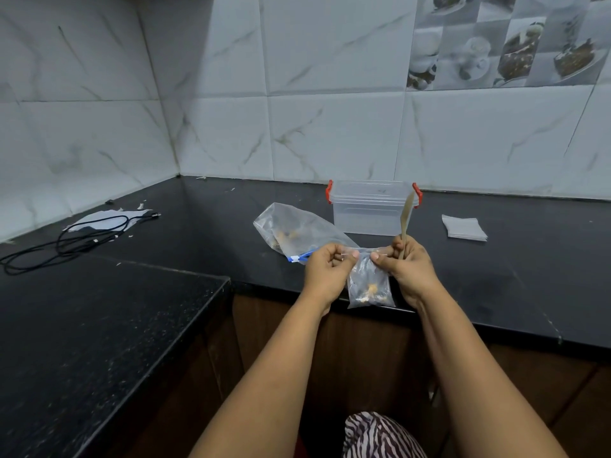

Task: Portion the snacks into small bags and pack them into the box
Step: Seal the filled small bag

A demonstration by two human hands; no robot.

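Observation:
A small clear bag [369, 285] with a few snack pieces at its bottom hangs over the counter's front edge. My left hand [327, 269] pinches the bag's top at its left corner. My right hand [406, 264] pinches the right corner and also grips a wooden spoon [406, 214] that points up. Behind my hands lies a large clear zip bag [291, 231] with some snacks inside and a blue slider. A clear plastic box [372, 206] with red clips stands open at the back, near the wall.
A stack of small empty bags [464, 228] lies right of the box. A black cable [76, 241] and a white sheet [105, 219] lie at the left on the black L-shaped counter [512, 276]. Tiled walls close the back and left.

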